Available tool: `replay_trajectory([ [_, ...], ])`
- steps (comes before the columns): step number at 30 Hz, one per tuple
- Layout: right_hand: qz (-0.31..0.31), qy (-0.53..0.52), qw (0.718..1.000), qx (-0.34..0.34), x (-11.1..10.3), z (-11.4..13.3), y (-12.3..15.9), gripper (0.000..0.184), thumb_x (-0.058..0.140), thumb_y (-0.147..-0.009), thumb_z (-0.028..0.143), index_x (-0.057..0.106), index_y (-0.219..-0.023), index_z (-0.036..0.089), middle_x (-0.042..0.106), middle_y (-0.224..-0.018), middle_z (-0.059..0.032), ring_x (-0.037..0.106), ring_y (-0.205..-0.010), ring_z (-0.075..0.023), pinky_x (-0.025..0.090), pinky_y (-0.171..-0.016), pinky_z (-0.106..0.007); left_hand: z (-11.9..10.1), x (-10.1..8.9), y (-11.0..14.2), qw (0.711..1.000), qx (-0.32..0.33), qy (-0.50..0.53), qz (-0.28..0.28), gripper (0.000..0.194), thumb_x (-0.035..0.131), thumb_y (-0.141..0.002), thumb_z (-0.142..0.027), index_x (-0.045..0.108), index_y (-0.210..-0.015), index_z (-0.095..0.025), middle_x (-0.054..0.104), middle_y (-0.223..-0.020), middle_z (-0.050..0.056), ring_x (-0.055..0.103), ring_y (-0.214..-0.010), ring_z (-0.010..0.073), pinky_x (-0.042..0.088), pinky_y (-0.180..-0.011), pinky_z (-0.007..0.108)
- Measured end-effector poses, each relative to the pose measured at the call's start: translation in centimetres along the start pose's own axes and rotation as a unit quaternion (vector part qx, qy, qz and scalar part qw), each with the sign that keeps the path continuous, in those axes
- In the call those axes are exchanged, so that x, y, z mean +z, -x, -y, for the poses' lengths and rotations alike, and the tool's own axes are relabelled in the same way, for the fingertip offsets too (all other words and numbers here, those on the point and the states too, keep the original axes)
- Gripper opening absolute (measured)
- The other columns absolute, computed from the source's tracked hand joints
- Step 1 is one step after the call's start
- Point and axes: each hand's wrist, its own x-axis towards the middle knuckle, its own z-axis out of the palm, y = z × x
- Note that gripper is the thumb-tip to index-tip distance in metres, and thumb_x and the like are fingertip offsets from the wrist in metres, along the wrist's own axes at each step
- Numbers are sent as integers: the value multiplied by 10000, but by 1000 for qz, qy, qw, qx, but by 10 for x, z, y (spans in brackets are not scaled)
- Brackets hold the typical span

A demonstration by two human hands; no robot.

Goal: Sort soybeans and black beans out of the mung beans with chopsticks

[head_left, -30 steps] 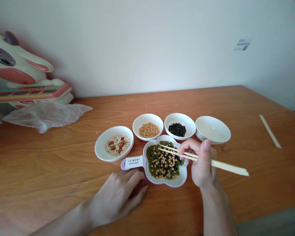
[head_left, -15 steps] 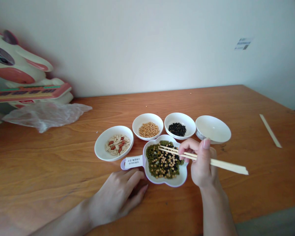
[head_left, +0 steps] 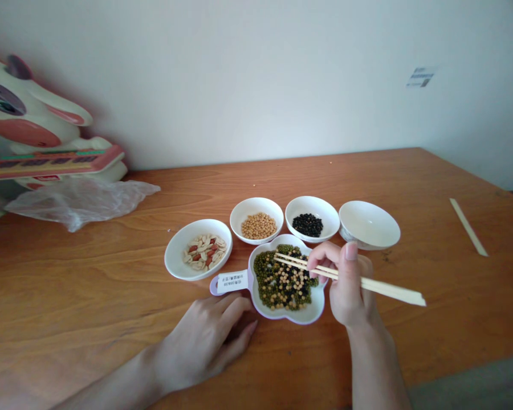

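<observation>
Chopsticks (head_left: 380, 287) over a dish (head_left: 313, 312) of beans (head_left: 290, 279)

A wooden table (head_left: 111, 307) spread beneath the dish, with a toy cow (head_left: 55, 131) well to its left. From where I stood, the left hand (head_left: 200, 336) lay beside the dish's handle (head_left: 214, 286), fingers bent; whether they gripped it, I couldn't tell. The right hand (head_left: 349, 296), at the dish's right, had its fingers pinched round the chopsticks. Four bowls (head_left: 370, 225) curved round the dish's far and left sides. The chopsticks' tips reached over its far half, where green, black and tan beans lay mixed.
</observation>
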Motion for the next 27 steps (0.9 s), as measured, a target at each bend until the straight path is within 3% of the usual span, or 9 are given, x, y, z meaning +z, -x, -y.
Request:
replay_trajectory([
  [8,12,26,1000,5,-3,11,0,781,173,-1124,655,667,-708,215,636,-632,-22,561,-601,-144,389,-586,-297,1,1,0,1000,0,8,-9,141,540,-1065,-205,589,-1169,-287,741,-1017,-8,710,-825,175,523,-714,293],
  [17,6,25,1000,-11,1,5,-2,770,175,-1135,623,669,-711,211,628,-619,-15,554,-576,-139,392,-578,-289,-1,-1,-1,1000,-2,15,-3,128,547,-1055,-197,597,-1149,-268,739,-993,5,692,-780,168,521,-690,288],
  [27,-32,9,999,9,4,12,-1,801,223,-1107,684,676,-652,205,622,-571,-25,549,-530,-144,390,-545,-304,-2,-1,-1,1000,-6,12,1,133,527,-1062,-213,580,-1165,-280,747,-1018,-2,710,-809,185,538,-712,309],
])
